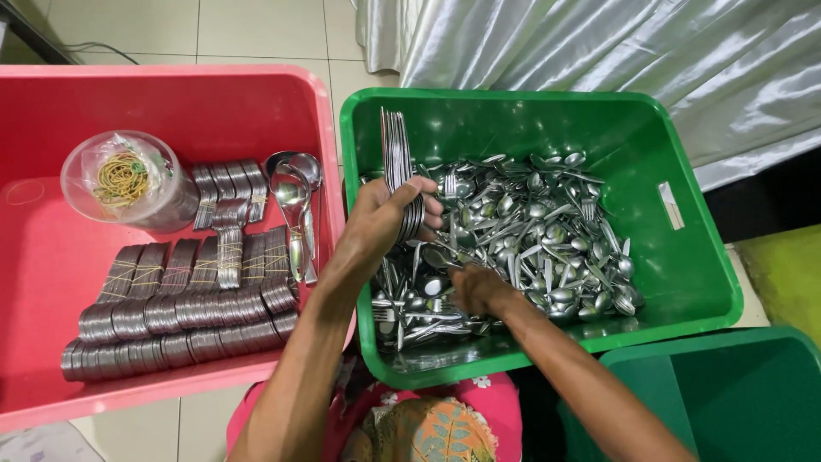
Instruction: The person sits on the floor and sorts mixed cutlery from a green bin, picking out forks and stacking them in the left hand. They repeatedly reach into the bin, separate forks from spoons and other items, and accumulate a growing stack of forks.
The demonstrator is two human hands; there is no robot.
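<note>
My left hand [380, 218] grips a stacked bunch of metal forks [397, 158] upright over the left side of the green crate [684, 282]. My right hand [479, 288] reaches down into the loose heap of spoons and forks [547, 231] that fills the crate, its fingers closed among the cutlery at the heap's near left. Whether it grips a piece is hard to tell.
A pink crate [51, 257] at left holds several banded bundles of cutlery [180, 308], two ladles [295, 192] and a clear tub of rubber bands [124, 180]. A dark green bin [735, 393] stands at lower right. Silver cloth [599, 43] hangs behind.
</note>
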